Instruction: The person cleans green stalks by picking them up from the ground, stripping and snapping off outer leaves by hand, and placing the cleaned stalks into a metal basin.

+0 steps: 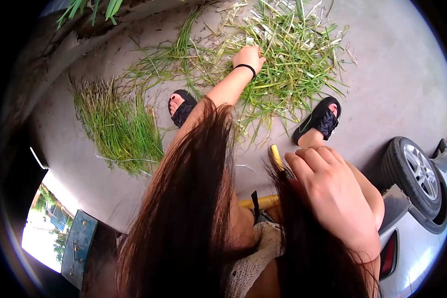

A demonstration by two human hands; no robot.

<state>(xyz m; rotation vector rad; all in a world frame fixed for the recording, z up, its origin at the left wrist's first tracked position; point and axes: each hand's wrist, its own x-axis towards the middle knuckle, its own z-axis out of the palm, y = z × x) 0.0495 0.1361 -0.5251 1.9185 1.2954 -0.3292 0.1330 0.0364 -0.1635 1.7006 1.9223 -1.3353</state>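
Observation:
My left hand (pixel 250 58) reaches down to a loose heap of cut green, grass-like leaves (pixel 295 67) on the floor. Its fingers are curled closed, with a pale green leaf at the fingertips; a black band circles the wrist. My right hand (pixel 328 186) is raised over my right knee, beside a lock of my long dark hair (pixel 303 233). Its fingers are bent and held together, and their undersides are hidden, so what they hold, if anything, does not show. A neater bundle of grass-like stalks (pixel 119 126) lies to the left.
My feet in black sandals (pixel 323 119) stand on either side of the heap. Yellow bars (pixel 265 202) show beneath me. At right is a silver car with its wheel (pixel 416 174). More scattered stalks (pixel 181 59) lie on the grey floor. A blue-green metal panel (pixel 78 248) stands at lower left.

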